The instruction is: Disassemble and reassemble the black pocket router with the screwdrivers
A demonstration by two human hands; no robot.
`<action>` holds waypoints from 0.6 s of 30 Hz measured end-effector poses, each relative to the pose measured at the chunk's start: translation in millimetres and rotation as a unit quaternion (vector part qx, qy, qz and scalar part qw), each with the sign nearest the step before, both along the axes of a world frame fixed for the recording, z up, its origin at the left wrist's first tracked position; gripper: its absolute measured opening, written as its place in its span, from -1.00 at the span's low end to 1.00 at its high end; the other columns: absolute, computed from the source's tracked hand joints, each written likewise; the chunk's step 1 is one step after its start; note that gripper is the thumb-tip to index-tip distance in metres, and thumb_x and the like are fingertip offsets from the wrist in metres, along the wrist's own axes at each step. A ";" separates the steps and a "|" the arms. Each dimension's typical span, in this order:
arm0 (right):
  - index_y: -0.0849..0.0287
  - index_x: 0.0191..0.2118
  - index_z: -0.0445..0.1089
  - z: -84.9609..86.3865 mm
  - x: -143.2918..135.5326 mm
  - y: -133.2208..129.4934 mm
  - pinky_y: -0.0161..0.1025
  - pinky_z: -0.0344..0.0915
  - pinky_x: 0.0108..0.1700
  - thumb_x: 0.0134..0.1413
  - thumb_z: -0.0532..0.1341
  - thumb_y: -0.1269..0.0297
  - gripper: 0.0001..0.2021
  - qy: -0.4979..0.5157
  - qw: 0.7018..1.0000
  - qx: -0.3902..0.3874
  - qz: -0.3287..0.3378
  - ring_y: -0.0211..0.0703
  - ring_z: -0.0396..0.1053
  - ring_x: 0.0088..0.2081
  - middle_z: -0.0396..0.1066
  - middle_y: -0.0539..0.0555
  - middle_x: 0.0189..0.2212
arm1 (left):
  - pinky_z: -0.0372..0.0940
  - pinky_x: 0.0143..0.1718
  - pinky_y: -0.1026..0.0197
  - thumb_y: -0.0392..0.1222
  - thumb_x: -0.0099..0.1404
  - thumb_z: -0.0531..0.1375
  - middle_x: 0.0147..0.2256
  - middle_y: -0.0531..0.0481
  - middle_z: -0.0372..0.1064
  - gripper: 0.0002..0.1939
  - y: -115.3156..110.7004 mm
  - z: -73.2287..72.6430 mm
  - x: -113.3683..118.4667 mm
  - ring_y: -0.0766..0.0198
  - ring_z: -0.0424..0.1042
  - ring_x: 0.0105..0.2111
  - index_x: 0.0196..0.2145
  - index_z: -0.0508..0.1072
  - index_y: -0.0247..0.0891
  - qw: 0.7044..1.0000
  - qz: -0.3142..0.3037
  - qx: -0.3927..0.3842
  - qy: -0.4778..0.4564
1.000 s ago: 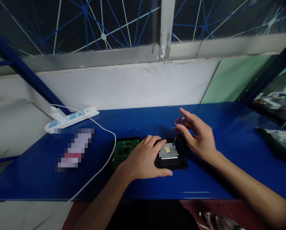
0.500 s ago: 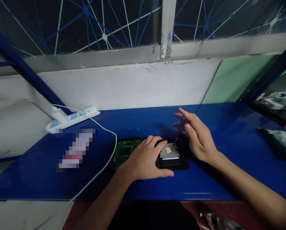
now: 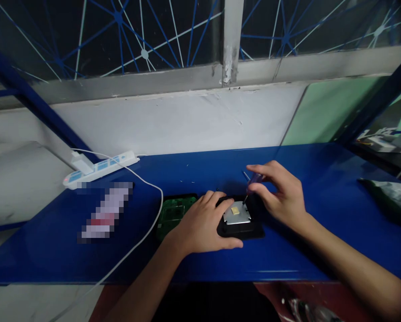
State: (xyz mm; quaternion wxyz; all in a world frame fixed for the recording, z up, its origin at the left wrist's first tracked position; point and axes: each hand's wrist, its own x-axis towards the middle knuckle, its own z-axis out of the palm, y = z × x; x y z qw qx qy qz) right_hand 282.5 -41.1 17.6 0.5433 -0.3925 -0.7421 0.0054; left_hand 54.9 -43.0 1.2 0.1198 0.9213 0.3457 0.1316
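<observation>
My right hand point(image 3: 281, 194) is closed round the purple handle of a screwdriver point(image 3: 254, 182). The tilted shaft meets the upper right corner of a silver metal plate point(image 3: 237, 218), which has a small pale yellow square pad point(image 3: 234, 210) on it. This plate sits in a black plastic casing point(image 3: 245, 232) on the table. My left hand point(image 3: 205, 221) lies spread over the casing's left side, fingers apart and thumb stretched along the near edge. Partly under that hand, a green circuit board point(image 3: 172, 212) rests in a black frame.
A white power strip point(image 3: 101, 169) with a plugged-in adapter stands at the back left of the blue table point(image 3: 287, 264). Its white cable point(image 3: 158, 188) loops across the left side. A pixelated pale object point(image 3: 106, 212) lies there too. A dark green and silver bag point(image 3: 393, 201) lies far right.
My right hand's fingers have curled in closer round the screwdriver handle; before, the index finger was stretched out further. My left hand and the casing stay in place.
</observation>
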 end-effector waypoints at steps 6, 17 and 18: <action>-0.01 0.29 0.23 -0.9 -3.5 -0.7 -0.03 0.49 -0.04 0.33 0.09 0.42 -0.54 0.023 0.998 -0.049 0.021 -0.11 0.54 -0.09 0.46 0.12 0.07 | 0.22 0.16 -0.14 0.37 0.07 0.32 0.19 -0.15 0.22 -0.06 -0.5 -0.1 -0.2 -0.11 0.22 0.15 0.27 0.20 -0.15 1.000 -0.004 0.003 -0.004; -0.02 0.13 0.39 0.0 -1.2 2.0 -0.13 0.49 -0.28 0.23 0.25 0.29 -0.65 0.006 0.999 -0.032 -0.002 -0.15 0.44 -0.25 0.35 0.10 -0.18 | 0.24 0.16 -0.12 0.34 0.06 0.34 0.17 -0.15 0.24 -0.06 -1.1 1.5 1.1 -0.09 0.23 0.13 0.25 0.22 -0.19 1.000 0.000 0.009 0.001; -0.02 0.16 0.36 -0.2 -1.7 1.5 -0.11 0.50 -0.25 0.27 0.20 0.29 -0.64 0.011 0.999 -0.046 0.010 -0.13 0.46 -0.21 0.35 0.13 -0.11 | 0.24 0.16 -0.13 0.35 0.06 0.34 0.18 -0.15 0.23 -0.06 -1.1 1.3 1.2 -0.09 0.23 0.13 0.25 0.22 -0.19 1.000 0.000 0.009 0.001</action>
